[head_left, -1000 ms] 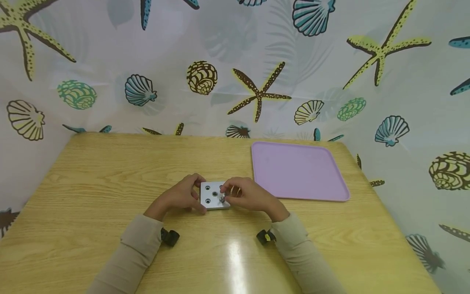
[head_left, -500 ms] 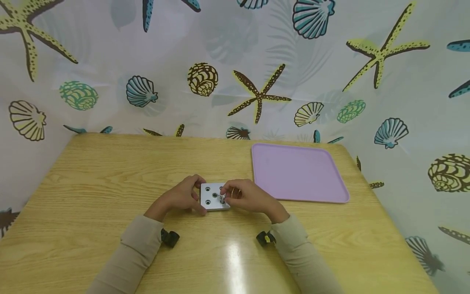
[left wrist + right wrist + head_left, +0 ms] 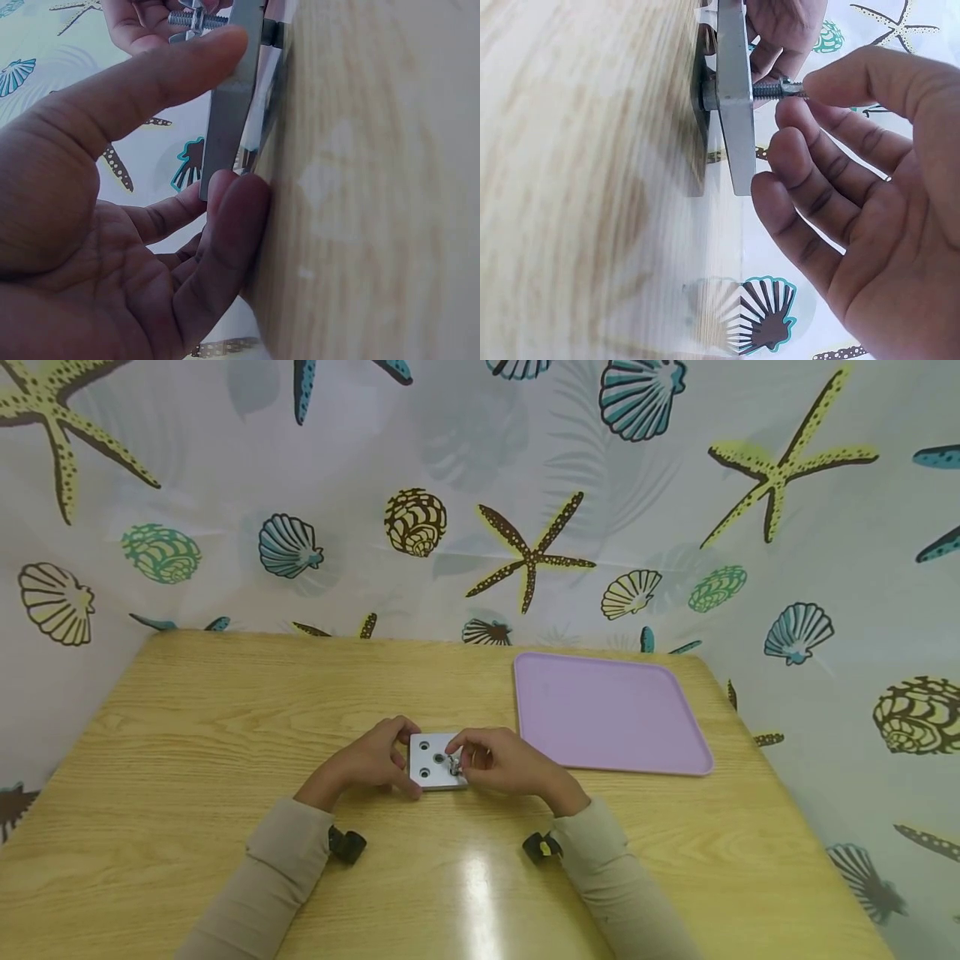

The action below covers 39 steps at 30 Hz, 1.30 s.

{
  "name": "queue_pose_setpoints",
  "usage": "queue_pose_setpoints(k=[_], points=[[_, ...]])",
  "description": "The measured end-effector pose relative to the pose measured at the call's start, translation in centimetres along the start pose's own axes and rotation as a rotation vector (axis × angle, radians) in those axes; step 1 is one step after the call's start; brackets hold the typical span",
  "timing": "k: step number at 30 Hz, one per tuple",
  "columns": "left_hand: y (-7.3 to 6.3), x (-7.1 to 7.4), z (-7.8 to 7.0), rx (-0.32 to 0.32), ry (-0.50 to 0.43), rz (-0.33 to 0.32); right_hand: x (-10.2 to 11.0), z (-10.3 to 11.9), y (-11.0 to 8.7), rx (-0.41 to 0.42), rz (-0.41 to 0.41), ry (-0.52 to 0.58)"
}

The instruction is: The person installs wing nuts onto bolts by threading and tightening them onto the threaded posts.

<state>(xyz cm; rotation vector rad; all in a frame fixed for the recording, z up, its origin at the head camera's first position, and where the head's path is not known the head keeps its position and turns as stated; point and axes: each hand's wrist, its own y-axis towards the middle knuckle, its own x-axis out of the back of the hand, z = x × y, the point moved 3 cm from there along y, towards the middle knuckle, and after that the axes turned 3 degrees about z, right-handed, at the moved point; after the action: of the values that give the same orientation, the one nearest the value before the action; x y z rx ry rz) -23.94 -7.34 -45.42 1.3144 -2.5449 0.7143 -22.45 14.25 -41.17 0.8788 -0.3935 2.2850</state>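
A flat silver metal plate [image 3: 439, 780] with several holes lies level near the middle of the table. My left hand [image 3: 367, 758] grips its left edge, thumb at the near corner and fingers at the far one. Through the plate's right side a threaded bolt [image 3: 767, 91] sticks up, its head under the plate in the wrist views. On the thread sits a wing nut [image 3: 197, 21], well above the plate's face. My right hand [image 3: 506, 763] pinches the wing nut between thumb and index finger, the other fingers loosely curled beside the plate. The plate's right edge is partly hidden by this hand.
A lilac tray [image 3: 611, 714] lies at the back right, just beyond my right hand. The wooden table [image 3: 225, 718] is bounded behind and at the sides by a shell-and-starfish patterned cloth [image 3: 337, 460]. Each wrist carries a small black camera [image 3: 347, 846].
My right index finger has shifted left and over the wing nut, which has turned slightly on the bolt. My left hand and the plate stay in place.
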Motion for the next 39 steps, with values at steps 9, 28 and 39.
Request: queue_pose_setpoints(k=[9, 28, 39], points=[[-0.11, 0.08, 0.07, -0.001, 0.005, 0.002, -0.09, -0.09, 0.06, -0.003, 0.006, 0.011], [-0.19, 0.05, 0.07, -0.007, 0.0, 0.003, -0.7, -0.04, 0.36, -0.035, 0.021, -0.002], [-0.05, 0.05, 0.16, 0.004, 0.008, 0.004, -0.79, 0.16, 0.33, -0.034, 0.024, -0.009]])
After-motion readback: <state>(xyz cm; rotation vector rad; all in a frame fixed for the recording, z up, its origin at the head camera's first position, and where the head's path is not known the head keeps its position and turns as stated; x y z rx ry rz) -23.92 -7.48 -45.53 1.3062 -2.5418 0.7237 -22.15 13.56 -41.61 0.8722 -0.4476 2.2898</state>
